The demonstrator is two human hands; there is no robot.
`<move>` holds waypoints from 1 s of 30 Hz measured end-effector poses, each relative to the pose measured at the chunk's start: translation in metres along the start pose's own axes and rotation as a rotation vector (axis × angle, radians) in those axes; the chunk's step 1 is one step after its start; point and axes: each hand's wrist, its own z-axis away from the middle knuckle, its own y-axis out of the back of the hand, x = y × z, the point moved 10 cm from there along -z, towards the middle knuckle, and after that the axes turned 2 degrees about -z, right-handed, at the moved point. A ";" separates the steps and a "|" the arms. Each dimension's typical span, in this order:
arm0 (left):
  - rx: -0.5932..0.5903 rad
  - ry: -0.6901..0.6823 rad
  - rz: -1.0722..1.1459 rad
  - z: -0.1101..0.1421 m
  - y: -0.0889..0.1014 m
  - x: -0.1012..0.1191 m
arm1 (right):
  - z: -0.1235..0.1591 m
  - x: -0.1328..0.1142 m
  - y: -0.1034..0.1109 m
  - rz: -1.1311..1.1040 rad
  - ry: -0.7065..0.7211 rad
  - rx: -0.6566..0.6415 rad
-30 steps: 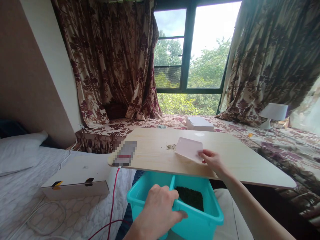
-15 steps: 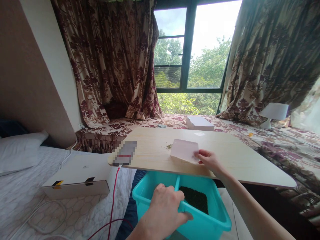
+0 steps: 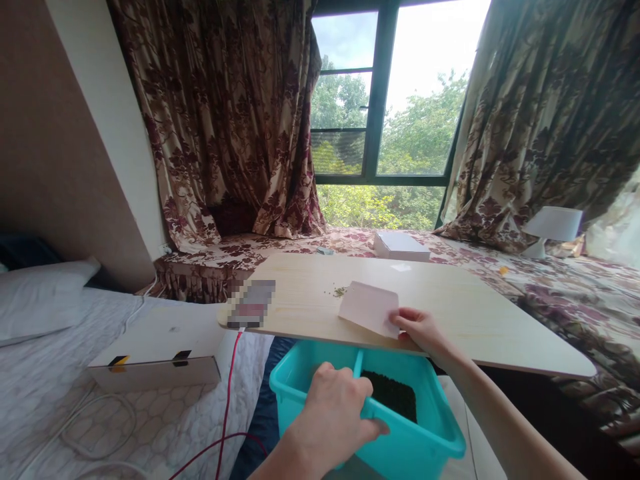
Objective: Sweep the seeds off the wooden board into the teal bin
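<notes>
In my right hand [image 3: 413, 325] is a thin, pale plastic scraper [image 3: 369, 307], pinched at its right edge between thumb and fingers. It is tilted close over the light wooden tabletop [image 3: 480, 320]; I cannot tell whether its lower edge touches. Just left of it lies a small scatter of greenish grains [image 3: 341, 292]. My left hand [image 3: 340, 407] grips the near rim of a turquoise two-compartment tub [image 3: 415, 437], fingers over the edge and thumb outside. Dark green grains [image 3: 390, 393] lie in the tub's right compartment; my hand partly hides the left one.
A blurred-out phone [image 3: 253, 303] on the table's left end has a red cable [image 3: 229, 393] hanging down. A white box [image 3: 160, 347] sits on the bed. Beyond the table are another white box [image 3: 401, 245] and a lamp [image 3: 554, 227] on the window ledge.
The scraper has tilted a little and dipped at its near right corner, with my right hand slightly lower. My left hand keeps its hold on the tub. The view has shifted slightly.
</notes>
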 end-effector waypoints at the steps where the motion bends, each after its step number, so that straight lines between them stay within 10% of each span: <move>1: 0.000 -0.002 -0.002 0.000 0.001 0.001 | 0.003 0.001 -0.004 -0.005 -0.020 -0.039; 5: 0.006 -0.003 -0.003 0.001 0.002 0.002 | 0.008 0.000 -0.020 -0.008 -0.053 -0.203; 13: 0.018 0.003 -0.003 0.001 0.002 0.000 | -0.014 -0.011 -0.001 -0.016 0.060 0.044; 20: 0.017 0.021 0.025 0.005 0.002 -0.005 | 0.000 -0.013 -0.037 0.063 0.019 -0.245; 30: -0.040 0.175 0.022 0.018 -0.004 -0.040 | -0.030 -0.023 0.042 0.050 0.219 0.172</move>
